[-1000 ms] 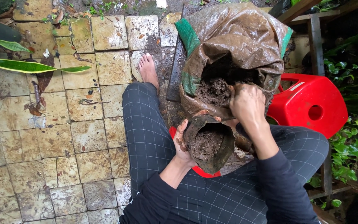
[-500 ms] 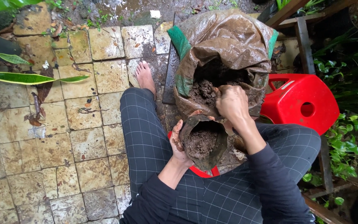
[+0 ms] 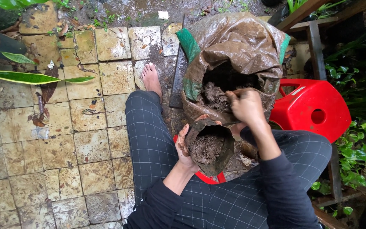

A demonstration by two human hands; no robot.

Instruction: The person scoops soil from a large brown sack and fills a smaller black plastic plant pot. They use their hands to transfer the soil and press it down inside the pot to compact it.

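Observation:
I sit on a low red seat with a small dark planting bag [image 3: 208, 148], partly filled with soil, between my knees. My left hand [image 3: 184, 147] grips the bag's left rim and keeps it upright. My right hand [image 3: 246, 106] is closed around a clump of dark soil [image 3: 214, 96] just above the small bag, at the mouth of a big muddy sack [image 3: 234, 46] of soil that stands open in front of me. My fingers are smeared with dirt.
A red plastic stool [image 3: 314, 108] stands right of the sack, beside a wooden frame [image 3: 314, 46] and green plants [image 3: 356, 152]. My bare left foot [image 3: 151, 78] rests on wet stone tiles [image 3: 64, 140]. A potted plant with long striped leaves [image 3: 26, 77] is at the far left.
My right hand has lifted from the small bag's rim up to the sack's mouth and closed on soil. The view has shifted slightly; the left hand stays on the bag.

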